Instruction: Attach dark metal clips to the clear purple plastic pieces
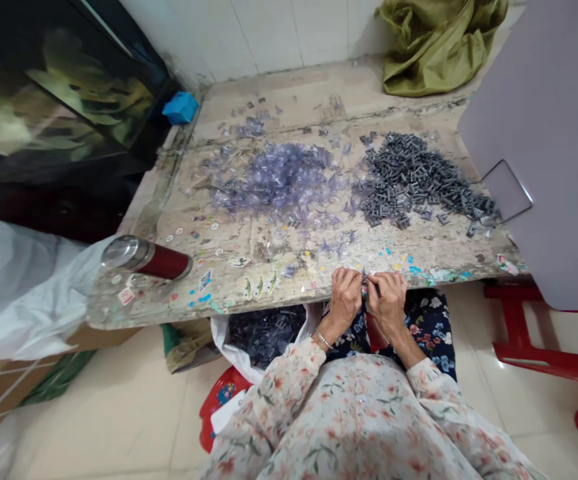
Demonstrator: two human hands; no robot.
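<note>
At the table's front edge, my left hand (347, 295) and my right hand (387, 298) meet, fingers pinched together around a small dark piece (364, 275). The fingers largely cover the piece, so its shape is hard to make out. Beyond them on the worn table (229, 280) lies a heap of clear purplish plastic pieces (289, 173). Right of that heap is a pile of small dark grey pieces (413, 173).
A red flask (166, 261) lies or stands at the left front. An open white bag (221, 333) of dark pieces sits below the edge. A blue box (181, 107), green cloth (433, 53), grey panel (549, 147) and red stool (519, 333) surround the table.
</note>
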